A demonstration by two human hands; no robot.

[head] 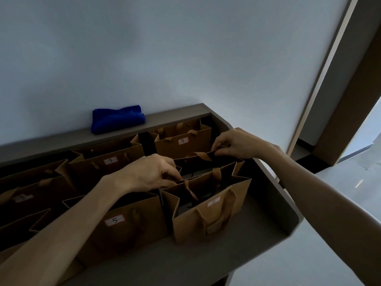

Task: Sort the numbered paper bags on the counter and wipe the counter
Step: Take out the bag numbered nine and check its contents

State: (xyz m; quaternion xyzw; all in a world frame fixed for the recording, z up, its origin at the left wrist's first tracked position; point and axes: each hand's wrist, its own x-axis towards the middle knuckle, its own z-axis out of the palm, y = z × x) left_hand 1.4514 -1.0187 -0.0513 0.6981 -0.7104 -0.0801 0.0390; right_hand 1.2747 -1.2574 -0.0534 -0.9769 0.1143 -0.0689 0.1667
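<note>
Both hands work on one kraft paper bag (208,164) standing near the right end of the worktop (237,250), between bag 9 (182,144) behind and bag 2 (206,213) in front; its number is hidden. The left hand (148,174) pinches the bag's left rim and the right hand (233,144) pinches its right rim, fingers (216,145) curled onto the paper edge.

Judgement: the bag is light and stiff-walled but creases easily, with gusseted sides that fold inward. Pinching both rims keeps the mouth square; the flat ribbon handles (203,155) are the safer hold for lifting.

Bags 5 (123,223) and 7 (109,162) carry white handwritten labels. The worktop is matte grey with a rounded corner. A soft blue cloth (117,119) lies folded on the rear ledge (61,139), untouched.
</note>
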